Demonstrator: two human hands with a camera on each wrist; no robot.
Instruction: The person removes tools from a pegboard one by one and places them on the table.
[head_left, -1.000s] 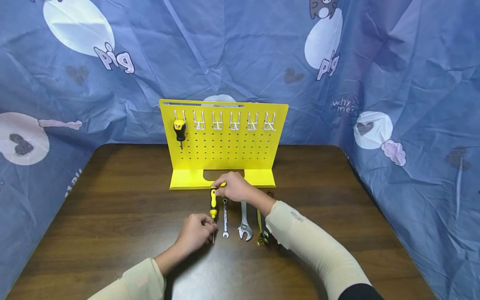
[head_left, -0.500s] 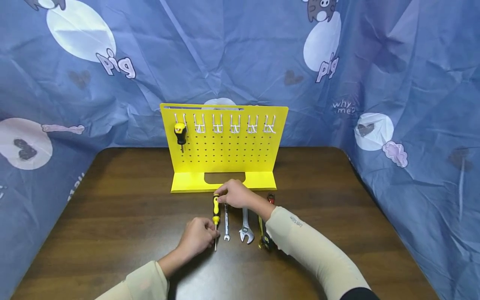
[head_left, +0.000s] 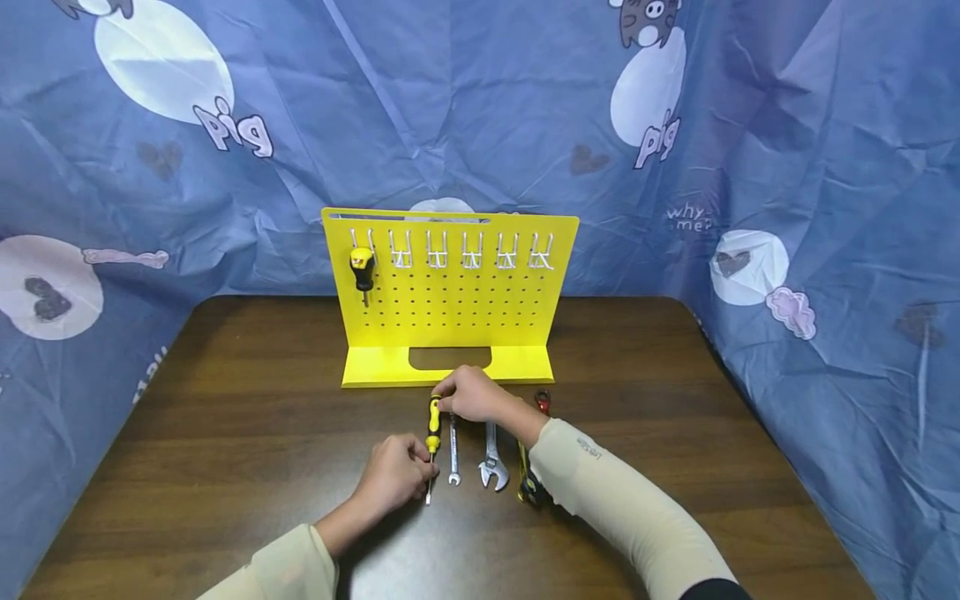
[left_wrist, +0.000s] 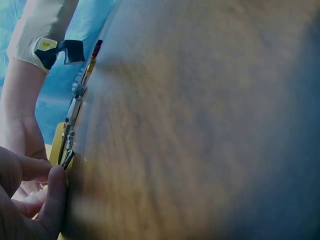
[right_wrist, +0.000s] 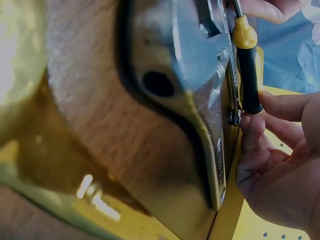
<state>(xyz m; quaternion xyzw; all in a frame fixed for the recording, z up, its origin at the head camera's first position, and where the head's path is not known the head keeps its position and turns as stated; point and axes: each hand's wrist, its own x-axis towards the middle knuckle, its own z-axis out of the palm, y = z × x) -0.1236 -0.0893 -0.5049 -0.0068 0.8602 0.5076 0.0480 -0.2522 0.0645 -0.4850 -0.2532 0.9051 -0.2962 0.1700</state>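
A yellow-and-black screwdriver [head_left: 434, 423] lies lengthwise in front of the yellow pegboard [head_left: 450, 327], its handle toward the board. My left hand [head_left: 395, 469] pinches its thin shaft between thumb and fingers; the left wrist view shows this pinch close up. With thumb and fingertips my right hand [head_left: 471, 393] holds the butt end of the handle [right_wrist: 248, 75]. Just right of the screwdriver lies a combination wrench [head_left: 453, 454], its far end partly behind the right hand. An adjustable wrench [head_left: 492, 468] sits farther right, its handle partly covered by that hand.
Beyond the adjustable wrench, a yellow-and-black tool [head_left: 529, 486] and a red-ended tool [head_left: 542, 401] are partly under the right forearm. One stubby screwdriver [head_left: 362, 271] hangs on the board's leftmost hook; several white hooks [head_left: 471, 250] line its top. A blue curtain [head_left: 480, 108] surrounds the table [head_left: 187, 433].
The screwdriver's handle and my right hand have come slightly nearer to me and to the right. My left hand stays at the shaft. The head view has shifted a little.
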